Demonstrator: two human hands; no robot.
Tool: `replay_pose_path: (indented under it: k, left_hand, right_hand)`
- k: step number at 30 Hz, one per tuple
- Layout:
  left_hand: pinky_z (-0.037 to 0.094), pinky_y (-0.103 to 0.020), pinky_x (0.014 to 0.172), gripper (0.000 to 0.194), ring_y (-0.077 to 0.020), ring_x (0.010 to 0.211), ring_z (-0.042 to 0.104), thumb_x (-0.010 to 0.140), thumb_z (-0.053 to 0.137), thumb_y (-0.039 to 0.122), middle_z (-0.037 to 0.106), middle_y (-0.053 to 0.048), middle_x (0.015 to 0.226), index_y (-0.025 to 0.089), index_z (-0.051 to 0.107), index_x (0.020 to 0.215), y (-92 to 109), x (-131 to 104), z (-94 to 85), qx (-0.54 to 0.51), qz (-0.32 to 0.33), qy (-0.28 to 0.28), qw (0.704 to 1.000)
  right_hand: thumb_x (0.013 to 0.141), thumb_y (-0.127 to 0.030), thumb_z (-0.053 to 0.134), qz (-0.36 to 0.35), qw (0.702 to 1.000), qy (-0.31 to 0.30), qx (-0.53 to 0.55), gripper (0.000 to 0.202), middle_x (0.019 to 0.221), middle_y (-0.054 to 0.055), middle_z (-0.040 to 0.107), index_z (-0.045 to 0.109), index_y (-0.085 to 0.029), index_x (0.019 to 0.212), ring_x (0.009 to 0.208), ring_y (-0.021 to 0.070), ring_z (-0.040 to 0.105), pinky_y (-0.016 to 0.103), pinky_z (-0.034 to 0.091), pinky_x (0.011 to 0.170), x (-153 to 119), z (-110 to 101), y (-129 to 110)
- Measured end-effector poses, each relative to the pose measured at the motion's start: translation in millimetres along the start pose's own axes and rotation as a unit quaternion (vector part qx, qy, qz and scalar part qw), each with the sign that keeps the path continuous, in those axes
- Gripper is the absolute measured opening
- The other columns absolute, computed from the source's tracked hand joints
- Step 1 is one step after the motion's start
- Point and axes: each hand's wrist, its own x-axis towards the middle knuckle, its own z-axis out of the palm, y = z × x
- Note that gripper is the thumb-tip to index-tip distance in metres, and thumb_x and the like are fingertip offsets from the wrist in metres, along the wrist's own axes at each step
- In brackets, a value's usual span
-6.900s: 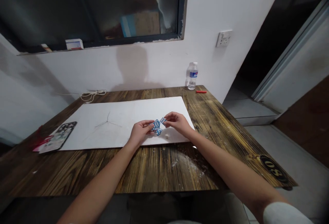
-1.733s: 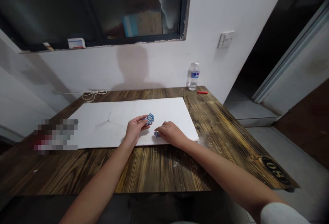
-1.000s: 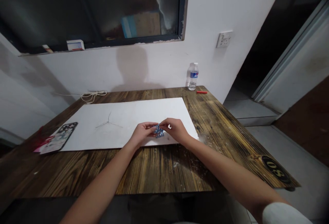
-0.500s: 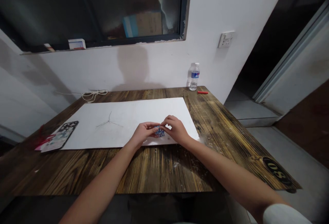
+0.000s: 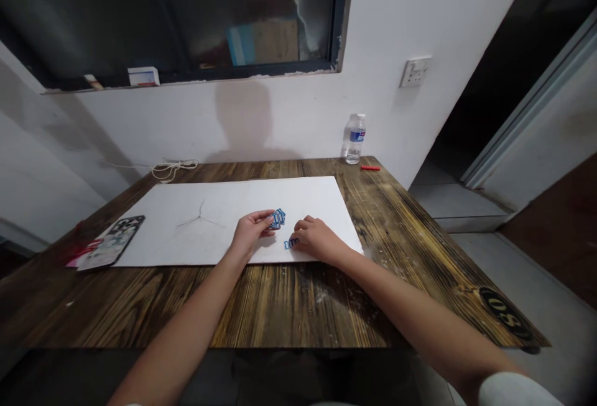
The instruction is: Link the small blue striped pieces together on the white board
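A small fan of blue-edged cards (image 5: pixel 278 218) sticks out past the thumb of my left hand (image 5: pixel 249 233); that hand is closed around them, above a white board (image 5: pixel 252 198). To its right, my right hand (image 5: pixel 319 241) rests low over the board with its fingers curled down. At its fingertips a few more small blue-edged cards (image 5: pixel 288 245) show in a row, partly hidden under the fingers. What is printed on the cards is too small to make out.
The board lies on a dark wooden table (image 5: pixel 261 313). A patterned phone case (image 5: pixel 122 241) overlaps its left end. At the back are a white cable (image 5: pixel 170 168), a water bottle (image 5: pixel 356 140) and a red stick-like object (image 5: pixel 370 168). Thin dark lines (image 5: pixel 199 216) mark the board.
My hands have come apart. The left one has drawn slightly left and up with the fan of cards, while the right has lowered to the board, where a few cards now show.
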Motion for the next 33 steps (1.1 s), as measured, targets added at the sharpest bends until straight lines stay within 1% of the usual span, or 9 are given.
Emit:
replay_pose_path:
  k: [3,7,11,14,18,21,26,29,33]
  left_hand:
    - [0.053,-0.022,0.052,0.036,-0.0168,0.065,0.068,0.064,0.075,0.023,0.072,-0.011,0.085,0.011,0.067,0.097,-0.4,0.7,-0.5,0.002,0.000,0.005,1.000]
    - [0.053,-0.022,0.052,0.035,-0.0167,0.066,0.068,0.065,0.074,0.022,0.071,-0.011,0.085,0.011,0.066,0.098,-0.7,0.5,0.0,0.004,-0.001,0.002,1.000]
    - [0.053,-0.022,0.053,0.034,-0.0163,0.066,0.068,0.066,0.073,0.021,0.071,-0.010,0.084,0.011,0.067,0.097,1.1,-1.5,1.4,0.004,-0.002,0.005,1.000]
    - [0.053,-0.022,0.053,0.033,-0.0160,0.065,0.067,0.065,0.073,0.020,0.071,-0.010,0.083,0.011,0.067,0.096,2.6,-2.8,2.6,0.002,-0.005,0.006,1.000]
    - [0.054,-0.022,0.053,0.033,-0.0159,0.065,0.067,0.064,0.074,0.021,0.071,-0.009,0.083,0.011,0.067,0.095,3.4,-3.5,3.2,-0.003,-0.005,0.004,1.000]
    - [0.054,-0.022,0.053,0.033,-0.0155,0.065,0.067,0.064,0.075,0.021,0.071,-0.009,0.082,0.011,0.067,0.095,2.8,-3.1,2.8,-0.007,-0.004,0.003,1.000]
    - [0.054,-0.023,0.053,0.033,-0.0162,0.065,0.067,0.064,0.074,0.021,0.071,-0.009,0.081,0.011,0.067,0.094,1.1,-1.5,1.6,-0.007,-0.005,0.000,1.000]
    - [0.054,-0.023,0.053,0.033,-0.0161,0.064,0.067,0.065,0.074,0.021,0.071,-0.009,0.081,0.011,0.067,0.095,0.6,-1.1,1.2,-0.008,-0.001,-0.003,1.000]
    - [0.054,-0.024,0.055,0.034,-0.0165,0.065,0.067,0.065,0.075,0.023,0.071,-0.010,0.084,0.011,0.067,0.096,-0.5,-1.0,0.5,-0.005,0.000,-0.005,1.000]
  right_hand:
    - [0.081,-0.031,0.063,-0.027,0.997,-0.036,-0.066,0.018,0.096,0.007,0.061,0.068,-0.020,0.095,0.092,0.0201,0.047,0.030,0.033,0.071,1.0,-0.1,-3.6]
    - [0.087,-0.027,0.054,-0.065,0.989,-0.067,-0.118,0.016,0.091,0.008,0.060,0.065,-0.015,0.088,0.091,0.0198,0.047,0.031,0.032,0.071,2.3,-0.7,-8.5]
    - [0.091,-0.022,0.047,-0.077,0.983,-0.076,-0.146,0.020,0.089,0.010,0.058,0.062,-0.013,0.081,0.088,0.0198,0.047,0.031,0.032,0.071,3.4,0.0,-12.1]
    - [0.091,-0.021,0.045,-0.077,0.982,-0.079,-0.155,0.019,0.090,0.011,0.057,0.062,-0.012,0.084,0.088,0.0204,0.047,0.032,0.032,0.070,4.1,2.7,-13.7]
    - [0.088,-0.019,0.048,-0.082,0.980,-0.078,-0.165,0.015,0.090,0.011,0.057,0.061,-0.012,0.087,0.087,0.0218,0.047,0.033,0.033,0.070,5.2,8.0,-14.5]
    - [0.088,-0.018,0.047,-0.073,0.980,-0.078,-0.166,0.014,0.089,0.011,0.058,0.060,-0.012,0.088,0.086,0.0218,0.048,0.033,0.034,0.070,6.3,10.9,-14.0]
    - [0.088,-0.016,0.048,-0.030,0.988,-0.046,-0.147,0.012,0.087,0.011,0.058,0.059,-0.012,0.088,0.083,0.0211,0.049,0.033,0.035,0.071,6.9,9.2,-10.2]
    - [0.085,-0.013,0.050,-0.020,0.993,-0.021,-0.116,0.010,0.087,0.011,0.059,0.060,-0.011,0.088,0.083,0.0204,0.051,0.032,0.036,0.073,7.0,5.5,-6.9]
    - [0.083,-0.008,0.050,-0.019,0.998,0.045,-0.046,0.016,0.087,0.009,0.061,0.063,-0.013,0.091,0.082,0.0181,0.053,0.029,0.039,0.075,6.8,1.4,-3.8]
